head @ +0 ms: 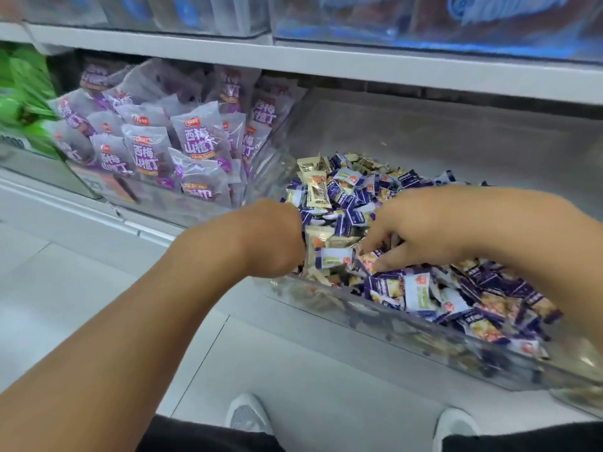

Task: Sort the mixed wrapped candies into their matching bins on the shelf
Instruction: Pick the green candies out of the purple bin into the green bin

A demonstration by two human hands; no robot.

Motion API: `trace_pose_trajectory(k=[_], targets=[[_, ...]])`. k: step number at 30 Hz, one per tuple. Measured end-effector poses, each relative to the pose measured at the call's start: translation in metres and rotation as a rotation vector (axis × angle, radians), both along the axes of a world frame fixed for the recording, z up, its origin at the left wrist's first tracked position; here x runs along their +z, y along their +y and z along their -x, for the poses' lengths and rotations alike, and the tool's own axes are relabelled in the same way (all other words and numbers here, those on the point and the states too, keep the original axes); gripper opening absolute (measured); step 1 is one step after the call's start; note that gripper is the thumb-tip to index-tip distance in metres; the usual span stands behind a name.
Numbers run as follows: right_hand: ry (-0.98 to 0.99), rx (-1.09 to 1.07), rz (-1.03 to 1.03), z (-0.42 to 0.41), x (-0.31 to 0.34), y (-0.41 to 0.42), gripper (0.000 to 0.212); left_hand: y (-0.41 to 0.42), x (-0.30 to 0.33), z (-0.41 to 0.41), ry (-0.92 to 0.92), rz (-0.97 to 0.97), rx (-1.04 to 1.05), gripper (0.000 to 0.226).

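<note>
A clear plastic bin (408, 334) on the lower shelf holds a heap of mixed wrapped candies (352, 197): purple-and-white ones and several gold ones (318, 192). My left hand (277, 239) is over the bin's left end, fingers curled into the pile; what it holds is hidden. My right hand (414, 236) reaches down into the middle of the heap, its fingertips pinching an orange-and-white candy (370, 261). To the left, another clear bin (107, 187) is packed with larger purple snack packets (195, 141).
A green-packet bin (23, 93) stands at far left. A white shelf board (326, 65) runs overhead, with blue packs in clear bins above it. Below are the white tiled floor (81, 288) and my two white shoes (248, 415).
</note>
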State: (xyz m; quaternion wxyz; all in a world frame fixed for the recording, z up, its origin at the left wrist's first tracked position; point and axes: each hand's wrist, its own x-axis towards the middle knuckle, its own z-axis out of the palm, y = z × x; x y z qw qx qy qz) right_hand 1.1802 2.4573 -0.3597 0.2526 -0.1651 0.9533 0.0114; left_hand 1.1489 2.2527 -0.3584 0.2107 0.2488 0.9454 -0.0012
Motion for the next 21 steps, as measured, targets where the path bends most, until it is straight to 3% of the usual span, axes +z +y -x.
trace_pose_trajectory(k=[6, 8, 10, 11, 13, 15, 17, 21], targets=[[0.107, -0.184, -0.019, -0.008, 0.004, 0.047, 0.027, 0.012, -0.014, 0.009, -0.161, -0.024, -0.112, 0.026], [0.259, -0.165, -0.061, -0.013, 0.010, 0.046, 0.026, 0.019, -0.019, 0.012, -0.148, -0.087, -0.107, 0.026], [0.408, -0.108, 0.066, -0.022, 0.021, 0.033, 0.026, 0.025, -0.017, 0.015, -0.114, -0.256, -0.046, 0.022], [0.397, -0.056, 0.206, -0.027, 0.024, 0.023, 0.025, 0.027, -0.015, 0.017, -0.065, -0.351, -0.015, 0.016], [0.184, 0.056, 0.425, -0.032, 0.017, 0.004, 0.024, 0.027, -0.009, 0.020, 0.035, -0.470, 0.026, 0.004], [-0.023, 0.170, 0.412, -0.030, -0.004, -0.011, 0.026, 0.023, -0.002, 0.021, 0.041, -0.495, 0.053, 0.011], [-0.088, 0.197, 0.367, -0.022, -0.021, -0.015, 0.026, 0.018, 0.004, 0.019, -0.017, -0.349, 0.017, 0.009], [-0.040, 0.135, 0.154, -0.013, -0.016, -0.010, 0.019, 0.018, 0.005, 0.006, -0.069, 0.195, -0.106, 0.053]])
